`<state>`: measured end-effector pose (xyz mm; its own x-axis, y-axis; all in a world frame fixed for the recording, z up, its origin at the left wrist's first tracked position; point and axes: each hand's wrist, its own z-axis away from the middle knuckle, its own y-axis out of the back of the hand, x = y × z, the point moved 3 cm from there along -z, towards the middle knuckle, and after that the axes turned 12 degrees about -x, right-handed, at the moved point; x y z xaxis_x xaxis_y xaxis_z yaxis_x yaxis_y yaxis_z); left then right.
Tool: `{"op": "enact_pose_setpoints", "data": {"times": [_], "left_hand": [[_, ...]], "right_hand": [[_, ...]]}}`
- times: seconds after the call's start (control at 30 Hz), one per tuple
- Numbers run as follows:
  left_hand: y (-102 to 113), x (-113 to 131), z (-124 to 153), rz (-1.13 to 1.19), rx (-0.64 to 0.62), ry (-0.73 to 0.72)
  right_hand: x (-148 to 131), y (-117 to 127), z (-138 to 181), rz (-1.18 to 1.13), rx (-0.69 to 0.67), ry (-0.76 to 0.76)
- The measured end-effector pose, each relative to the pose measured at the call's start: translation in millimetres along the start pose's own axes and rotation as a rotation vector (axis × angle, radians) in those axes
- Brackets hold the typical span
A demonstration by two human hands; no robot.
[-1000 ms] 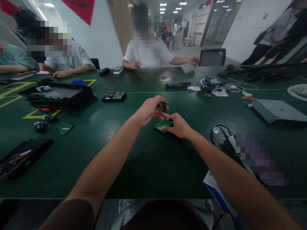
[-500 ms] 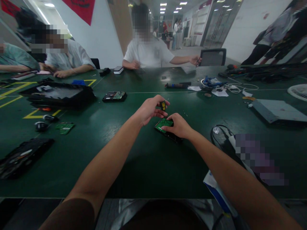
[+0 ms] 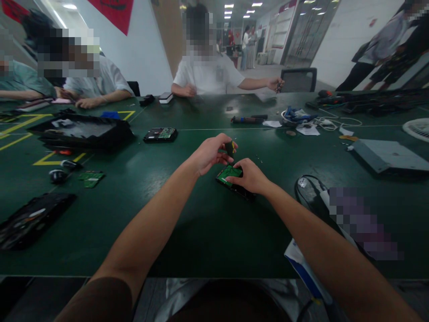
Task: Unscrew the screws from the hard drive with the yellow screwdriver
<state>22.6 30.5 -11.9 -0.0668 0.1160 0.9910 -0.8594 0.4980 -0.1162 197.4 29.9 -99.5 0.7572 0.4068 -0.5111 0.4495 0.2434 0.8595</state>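
Note:
My left hand (image 3: 216, 152) is closed around the dark, yellow-marked handle of a screwdriver (image 3: 230, 147), which stands roughly upright. Its lower end points at the hard drive (image 3: 236, 187), which lies on the green tabletop with its green circuit board facing up. Fingers and thumb of my right hand (image 3: 250, 176) grip the drive from its right side and touch the board. Where the screwdriver's tip meets the drive is too small to make out. A few tiny bright bits, perhaps screws (image 3: 258, 159), lie just beyond my right hand.
Another hard drive (image 3: 160, 134) lies farther back. To the left are a black tray (image 3: 83, 129), loose green circuit boards (image 3: 91, 179) and a black casing (image 3: 33, 219). A flat metal box (image 3: 392, 154) and cables (image 3: 301, 188) are on the right. Several people sit across the table.
The screwdriver handle has turned in my left fingers, so its yellow marks now face more to the right. The drive and my right hand have stayed in place.

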Motion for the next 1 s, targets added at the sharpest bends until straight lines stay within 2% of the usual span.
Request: {"op": "enact_pose_setpoints", "data": {"times": [0.27,0.7,1.0], "left_hand": [[-2.3,-0.3,0.4,0.009,-0.044,0.02],[4.2,-1.5,-3.3,-0.094,0.017,-0.027],[-5.2,1.2,1.4,-0.013,-0.068,0.017]], "right_hand": [[0.1,-0.6,0.2,-0.012,0.007,-0.001],[0.6,0.4,-1.1,-0.004,-0.013,0.004],[0.8,-1.5,-0.5,-0.008,0.003,-0.011]]}}
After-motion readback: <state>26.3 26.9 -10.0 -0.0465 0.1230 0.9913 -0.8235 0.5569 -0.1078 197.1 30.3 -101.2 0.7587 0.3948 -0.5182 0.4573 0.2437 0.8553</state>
